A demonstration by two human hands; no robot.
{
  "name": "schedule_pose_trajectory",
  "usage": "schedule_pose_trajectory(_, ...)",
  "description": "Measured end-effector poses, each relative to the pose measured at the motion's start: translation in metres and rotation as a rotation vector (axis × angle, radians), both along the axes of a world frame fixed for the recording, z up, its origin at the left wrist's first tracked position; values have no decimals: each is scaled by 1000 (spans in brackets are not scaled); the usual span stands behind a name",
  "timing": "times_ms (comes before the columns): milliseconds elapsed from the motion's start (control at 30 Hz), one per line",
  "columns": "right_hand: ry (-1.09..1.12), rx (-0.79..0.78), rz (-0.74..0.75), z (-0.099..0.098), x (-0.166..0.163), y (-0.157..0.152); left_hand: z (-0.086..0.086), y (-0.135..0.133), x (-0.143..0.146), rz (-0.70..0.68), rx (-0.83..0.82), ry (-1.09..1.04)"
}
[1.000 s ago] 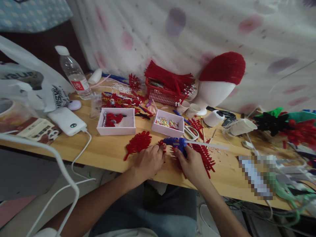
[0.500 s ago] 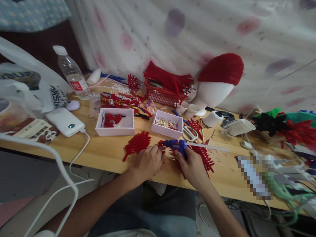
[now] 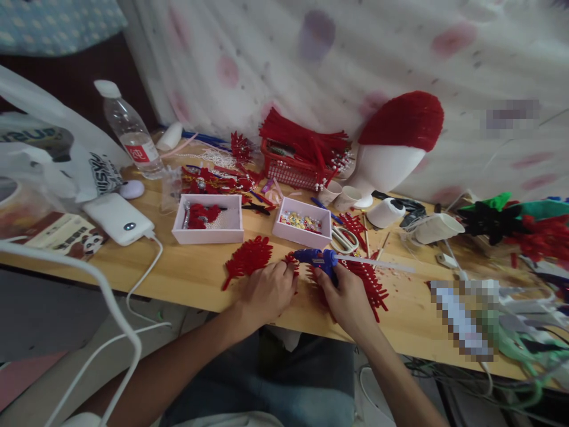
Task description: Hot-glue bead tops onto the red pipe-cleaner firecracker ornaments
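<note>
My right hand (image 3: pixel 349 293) is wrapped round the handle of a blue hot glue gun (image 3: pixel 326 261), with a long clear glue stick (image 3: pixel 377 264) poking out of its back. The gun's nozzle points left, at a red fuzzy piece (image 3: pixel 291 261) pinched in my left hand (image 3: pixel 273 287); most of that piece is hidden by the fingers. On the table left of my left hand lies a red feather-shaped chenille piece (image 3: pixel 249 258). Another red fringed piece (image 3: pixel 368 284), dotted with white beads, lies under and right of my right hand.
Two pale boxes stand ahead: one with red pieces and beads (image 3: pixel 208 237), one with gold beads (image 3: pixel 304 236). Scissors (image 3: pixel 344 240), paper cups (image 3: pixel 347 197), a red basket (image 3: pixel 293 172), a foam head (image 3: pixel 386 169), a water bottle (image 3: pixel 140 148) and a power bank (image 3: pixel 118 219) surround them.
Both hands, the glue gun and the red piece hold nearly the same place. The view has shifted very slightly.
</note>
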State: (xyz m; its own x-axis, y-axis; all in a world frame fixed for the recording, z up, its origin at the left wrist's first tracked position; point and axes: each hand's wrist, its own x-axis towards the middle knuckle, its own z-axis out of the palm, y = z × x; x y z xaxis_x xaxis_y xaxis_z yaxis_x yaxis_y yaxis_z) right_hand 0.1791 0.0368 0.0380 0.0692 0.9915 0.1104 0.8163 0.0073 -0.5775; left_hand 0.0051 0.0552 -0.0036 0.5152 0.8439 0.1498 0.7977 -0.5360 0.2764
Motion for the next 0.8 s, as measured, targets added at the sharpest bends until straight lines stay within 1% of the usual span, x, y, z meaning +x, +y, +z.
schedule_pose_trajectory(200,-13,24,-20,0,1,1,2,-1,0,16,-6,22)
schedule_pose_trajectory(567,-21,-1,-19,0,0,-1,-1,0,1,13,-3,18)
schedule_pose_trajectory(800,-27,-2,-7,0,3,-5,1,-1,2,24,-4,27)
